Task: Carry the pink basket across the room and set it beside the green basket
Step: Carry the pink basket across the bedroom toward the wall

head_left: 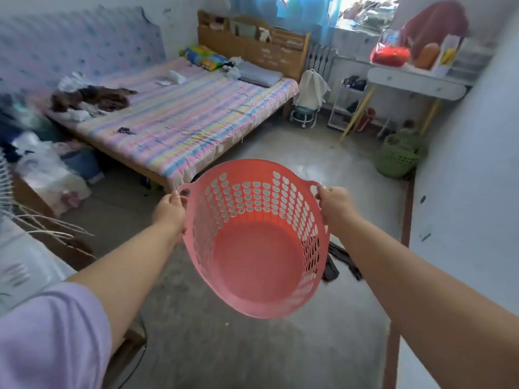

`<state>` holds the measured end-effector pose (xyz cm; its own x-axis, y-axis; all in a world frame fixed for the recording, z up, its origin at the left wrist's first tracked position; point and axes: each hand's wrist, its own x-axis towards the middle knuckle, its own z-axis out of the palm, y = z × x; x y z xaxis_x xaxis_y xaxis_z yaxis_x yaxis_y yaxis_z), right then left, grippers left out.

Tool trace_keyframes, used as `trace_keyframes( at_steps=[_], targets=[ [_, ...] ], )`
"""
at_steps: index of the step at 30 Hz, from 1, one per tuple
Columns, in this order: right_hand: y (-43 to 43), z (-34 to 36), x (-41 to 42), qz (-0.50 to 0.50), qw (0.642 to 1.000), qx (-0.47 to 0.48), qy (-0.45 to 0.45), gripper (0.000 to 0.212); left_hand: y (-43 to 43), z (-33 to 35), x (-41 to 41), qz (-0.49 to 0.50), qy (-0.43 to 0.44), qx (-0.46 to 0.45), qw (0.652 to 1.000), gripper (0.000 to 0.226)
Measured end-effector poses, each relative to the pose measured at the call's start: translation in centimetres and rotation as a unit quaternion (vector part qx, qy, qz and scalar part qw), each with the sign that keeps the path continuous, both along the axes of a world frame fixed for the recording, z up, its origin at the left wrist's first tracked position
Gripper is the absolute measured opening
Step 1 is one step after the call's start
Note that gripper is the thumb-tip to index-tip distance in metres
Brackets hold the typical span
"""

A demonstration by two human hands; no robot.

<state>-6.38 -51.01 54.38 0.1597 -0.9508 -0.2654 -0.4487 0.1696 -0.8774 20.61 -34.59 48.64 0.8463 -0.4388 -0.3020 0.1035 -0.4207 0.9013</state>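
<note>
I hold the pink basket (pixel 257 256) in the air in front of me, tilted so its empty inside faces me. It is round plastic with rows of holes in its wall. My left hand (pixel 170 210) grips its left handle and my right hand (pixel 334 204) grips its right handle. The green basket (pixel 398 157) stands on the floor far ahead to the right, against the white wall and under the small table.
A bed (pixel 182 116) with a striped cover fills the left half of the room. Bags and clutter (pixel 47 169) lie at its foot. A small table (pixel 415 82), a rolling stool (pixel 304 113) and a wire shelf (pixel 346 108) stand at the back. Dark cloth (pixel 339 259) lies on the concrete floor by the wall.
</note>
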Motion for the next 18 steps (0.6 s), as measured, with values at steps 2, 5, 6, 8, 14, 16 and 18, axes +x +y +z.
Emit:
trace_keyframes(
  at_steps=[2,5,6,8,14,16,18],
  targets=[
    [-3.6,0.2,1.3,0.000,1.000,0.000,-0.010,0.041,-2.7,-0.3,1.5,0.015,-0.005,-0.011,1.000,0.047],
    [-8.9,-0.2,4.2,-0.008,1.000,0.007,-0.024,0.039,-7.5,-1.1,4.9,0.020,-0.006,-0.008,1.000,0.057],
    [-10.6,-0.3,5.3,-0.013,1.000,0.003,-0.026,0.039,-9.0,-1.3,6.2,0.018,-0.009,-0.012,1.000,0.058],
    [-13.9,-0.7,7.9,-0.026,0.999,-0.002,-0.027,0.040,-12.1,-1.4,9.0,0.016,-0.008,-0.020,1.000,0.057],
    [-24.0,-1.7,17.2,-0.065,0.998,0.002,-0.026,0.040,-23.4,-0.8,19.0,-0.024,-0.036,-0.002,0.999,0.048],
    [-28.0,-1.5,20.9,-0.076,0.997,0.003,-0.026,0.040,-28.1,0.7,22.9,-0.050,-0.064,0.011,0.997,0.042],
    [-31.5,-1.1,23.9,-0.090,0.995,0.007,-0.029,0.041,-32.8,1.8,26.4,-0.072,-0.079,0.005,0.994,0.044]
  ],
)
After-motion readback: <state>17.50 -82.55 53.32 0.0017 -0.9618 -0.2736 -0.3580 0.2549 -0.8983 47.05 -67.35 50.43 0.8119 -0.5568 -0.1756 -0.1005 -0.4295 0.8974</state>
